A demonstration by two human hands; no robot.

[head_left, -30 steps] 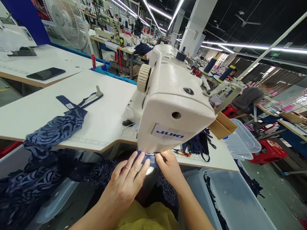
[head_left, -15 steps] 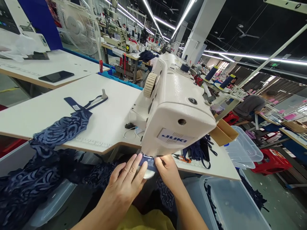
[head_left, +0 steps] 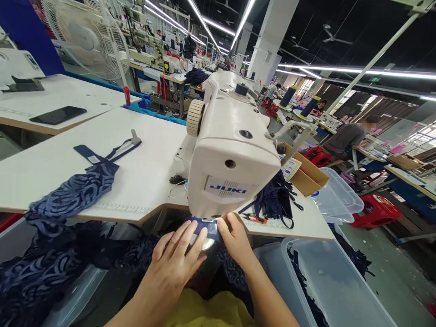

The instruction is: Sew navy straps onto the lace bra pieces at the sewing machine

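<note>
A navy fabric band lies under the head of a white JUKI sewing machine, over its rounded metal bed. My left hand rests on the band's left part, fingers stretched out and pressing flat. At the right end, my right hand pinches the band between thumb and bent fingers. The needle area is mostly hidden by the machine head. A navy patterned bra with straps and a white label lies on the table to the left, and more of the same lacy fabric hangs below the edge.
Orange-handled snippers and a heap of navy straps lie right of the machine. A cardboard box stands behind them. Below right is a clear plastic bin. A phone lies on the neighbouring table; a person sits far right.
The view has shifted, so the machine and table sit further left in the picture. Both hands stay on the band; my right fingers have bent slightly differently at its edge.
</note>
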